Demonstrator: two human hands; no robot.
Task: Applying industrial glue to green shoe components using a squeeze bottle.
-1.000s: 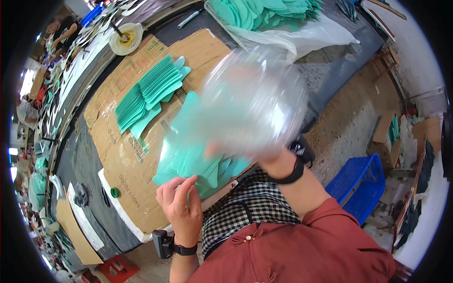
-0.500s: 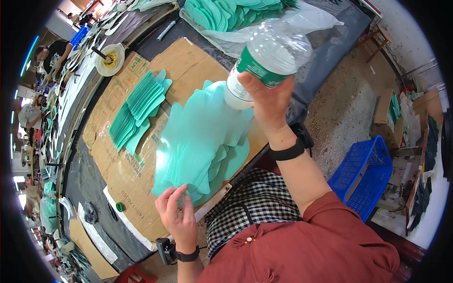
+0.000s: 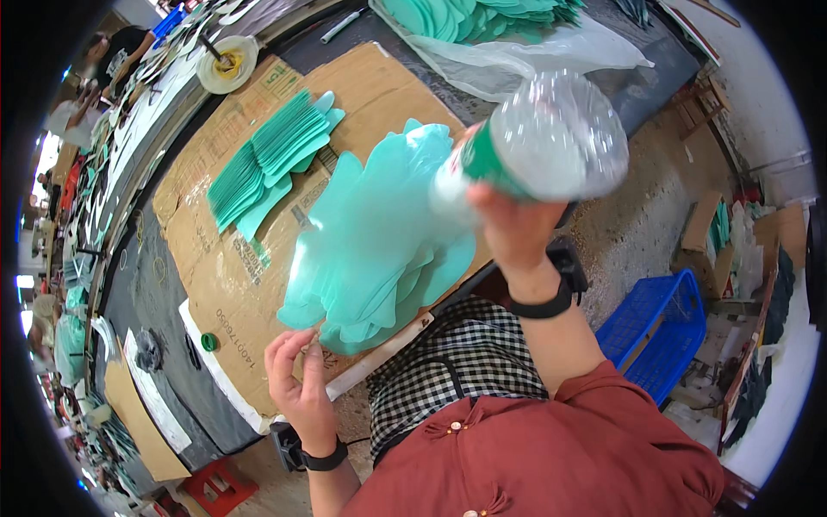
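My right hand [image 3: 517,226] is wrapped round a clear plastic bottle [image 3: 564,133] with a green and white label. It is tilted, its rounded clear end up to the right and its blurred lower end over the fanned stack of thin teal cut-out pieces [image 3: 362,250]. A pale blur lies over the middle of that stack. At the stack's near left corner, the fingertips of my left hand [image 3: 300,379] are pinched at a piece's edge. The stack rests on a brown cardboard sheet [image 3: 194,258]. A small green cap [image 3: 209,342] lies there.
A second row of teal pieces [image 3: 267,159] lies on the cardboard. Behind are a pale bowl [image 3: 226,65], a marker [image 3: 342,27] and more teal pieces [image 3: 482,17] on plastic film. A blue crate [image 3: 655,332] stands right, a red stool [image 3: 220,487] lower left. People work far left.
The bottle and my right hand have moved right and slightly nearer me, and the bottle is more tilted. My left hand stays at the stack's corner. The whole view has shifted a little.
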